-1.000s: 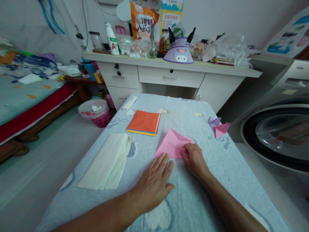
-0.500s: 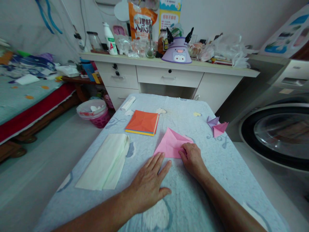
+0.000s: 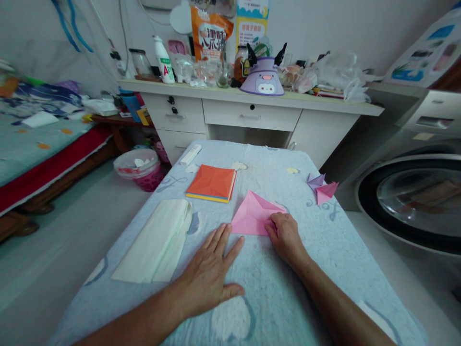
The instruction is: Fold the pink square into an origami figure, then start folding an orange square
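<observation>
A pink sheet of folded paper (image 3: 253,216) lies on the light blue table cover (image 3: 273,288). My right hand (image 3: 286,236) rests on its near right corner, fingers curled and pinching the paper's edge. My left hand (image 3: 209,271) lies flat on the cover just left of the pink paper, fingers stretched out and holding nothing, apart from the paper.
A stack of coloured paper squares with orange on top (image 3: 212,183) lies behind my left hand. A folded pale cloth (image 3: 160,240) lies at the left. Two small folded paper shapes (image 3: 322,188) sit at the right edge. A cluttered desk (image 3: 252,103), a washing machine (image 3: 414,197) and a bin (image 3: 139,168) surround the table.
My left hand has slid back and to the left, away from the pink paper. My right hand has stayed on the paper's corner.
</observation>
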A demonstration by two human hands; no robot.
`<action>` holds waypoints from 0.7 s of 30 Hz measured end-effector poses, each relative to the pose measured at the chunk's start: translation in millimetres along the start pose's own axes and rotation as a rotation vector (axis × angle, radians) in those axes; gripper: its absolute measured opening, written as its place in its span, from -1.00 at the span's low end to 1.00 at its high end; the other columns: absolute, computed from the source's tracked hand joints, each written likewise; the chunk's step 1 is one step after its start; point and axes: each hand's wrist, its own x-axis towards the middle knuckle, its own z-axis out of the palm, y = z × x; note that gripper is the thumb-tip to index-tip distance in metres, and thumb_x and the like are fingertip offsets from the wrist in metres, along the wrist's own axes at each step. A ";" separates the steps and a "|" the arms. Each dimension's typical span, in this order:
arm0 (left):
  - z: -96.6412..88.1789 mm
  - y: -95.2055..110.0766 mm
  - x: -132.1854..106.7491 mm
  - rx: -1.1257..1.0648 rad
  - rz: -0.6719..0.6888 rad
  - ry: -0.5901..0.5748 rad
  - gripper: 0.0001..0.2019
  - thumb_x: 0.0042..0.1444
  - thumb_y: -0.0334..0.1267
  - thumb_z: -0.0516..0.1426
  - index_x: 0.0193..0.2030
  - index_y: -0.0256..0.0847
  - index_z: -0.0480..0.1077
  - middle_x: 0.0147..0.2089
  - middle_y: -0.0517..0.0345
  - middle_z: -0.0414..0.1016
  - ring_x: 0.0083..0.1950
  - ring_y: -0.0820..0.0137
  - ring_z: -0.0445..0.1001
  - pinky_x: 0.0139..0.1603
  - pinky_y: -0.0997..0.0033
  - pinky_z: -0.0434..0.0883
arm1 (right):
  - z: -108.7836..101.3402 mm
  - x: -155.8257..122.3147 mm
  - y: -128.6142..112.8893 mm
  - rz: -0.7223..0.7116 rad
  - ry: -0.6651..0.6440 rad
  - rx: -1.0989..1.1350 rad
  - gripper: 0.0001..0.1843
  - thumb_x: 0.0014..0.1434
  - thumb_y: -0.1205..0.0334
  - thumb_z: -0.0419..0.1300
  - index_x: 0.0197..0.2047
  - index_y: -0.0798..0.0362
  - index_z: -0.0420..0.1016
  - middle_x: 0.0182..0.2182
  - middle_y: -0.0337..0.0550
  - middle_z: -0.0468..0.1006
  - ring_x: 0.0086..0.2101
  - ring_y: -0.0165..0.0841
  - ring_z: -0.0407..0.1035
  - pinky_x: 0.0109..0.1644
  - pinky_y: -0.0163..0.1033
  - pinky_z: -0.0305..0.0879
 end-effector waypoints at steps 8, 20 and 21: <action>0.9 14.7 -9.9 0.124 -0.023 0.170 -0.14 0.07 0.13 0.18 0.41 -0.07 -0.10 0.48 -0.19 -0.23 0.46 -0.07 -0.20 0.34 -0.12 0.09 | 0.3 0.6 0.9 -0.009 0.006 -0.013 -0.87 0.17 0.29 0.11 -0.39 0.08 0.42 -0.42 -0.12 0.47 -0.33 -0.27 0.26 -0.18 -0.21 0.06; 7.1 31.0 19.0 0.029 0.058 0.089 -0.15 0.09 0.14 0.17 0.39 -0.22 -0.05 0.45 -0.22 -0.12 0.45 0.04 -0.12 0.38 -0.01 0.06 | 1.0 -1.6 1.4 -0.029 0.031 -0.029 -0.89 0.16 0.29 0.11 -0.38 0.08 0.41 -0.41 -0.12 0.47 -0.33 -0.27 0.27 -0.18 -0.21 0.07; 7.8 30.4 18.8 0.021 0.045 0.079 -0.14 0.08 0.16 0.16 0.39 -0.21 -0.06 0.45 -0.23 -0.13 0.45 0.02 -0.12 0.38 -0.03 0.05 | 0.7 -1.6 1.1 -0.031 0.033 -0.025 -0.89 0.16 0.29 0.11 -0.38 0.08 0.42 -0.41 -0.12 0.48 -0.33 -0.27 0.27 -0.18 -0.21 0.08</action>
